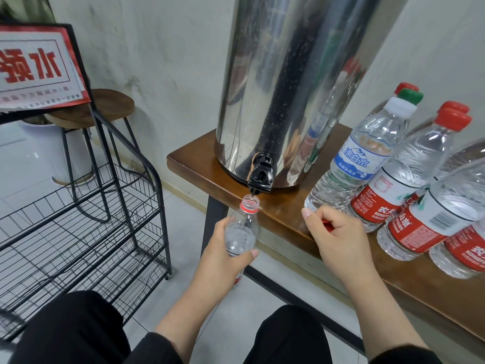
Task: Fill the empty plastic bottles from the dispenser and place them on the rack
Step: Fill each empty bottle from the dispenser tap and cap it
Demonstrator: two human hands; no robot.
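Your left hand [225,254] grips the bottle [242,227] upright, mouth directly under the tap [259,177]; your right hand [332,232], nearer the table [283,214], pinches its red cap [327,225].

Wooden table [286,219], steel dispenser [283,82] on it, capped bottles [367,158] beside

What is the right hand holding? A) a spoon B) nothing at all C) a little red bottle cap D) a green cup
C: a bit of red, the bottle cap, peeks out from the curled fingers of the right hand, while the left hand holds the open bottle under the tap.
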